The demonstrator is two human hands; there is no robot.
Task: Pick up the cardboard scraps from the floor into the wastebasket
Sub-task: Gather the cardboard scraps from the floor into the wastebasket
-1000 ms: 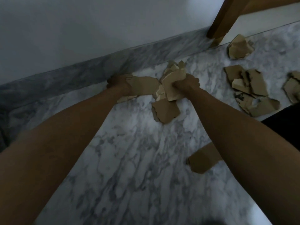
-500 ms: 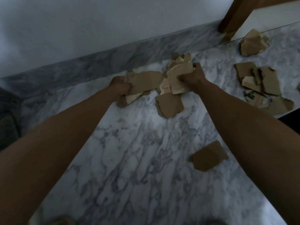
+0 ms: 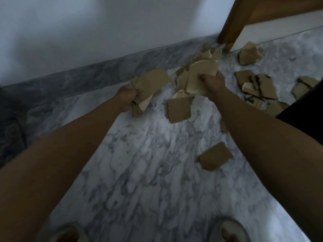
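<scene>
My left hand [image 3: 127, 98] grips a bunch of brown cardboard scraps [image 3: 151, 82], held above the marble floor [image 3: 139, 172]. My right hand [image 3: 210, 82] clutches a bigger bunch of torn scraps [image 3: 201, 74], with one piece [image 3: 178, 109] hanging or lying just below it. A loose scrap [image 3: 215, 156] lies on the floor under my right forearm. Several more scraps [image 3: 257, 86] lie to the right, and another pile [image 3: 249, 54] sits by the wooden leg. No wastebasket is in view.
A white wall and grey marble skirting [image 3: 87, 79] run along the back. A wooden furniture leg [image 3: 230, 23] stands at the upper right. My two feet in slippers [image 3: 230, 233] show at the bottom edge. A dark fabric edge [image 3: 300, 109] is at the right.
Both hands have lifted off the floor with their bunches of scraps and moved apart a little. The view has pulled back, so my feet now show at the bottom.
</scene>
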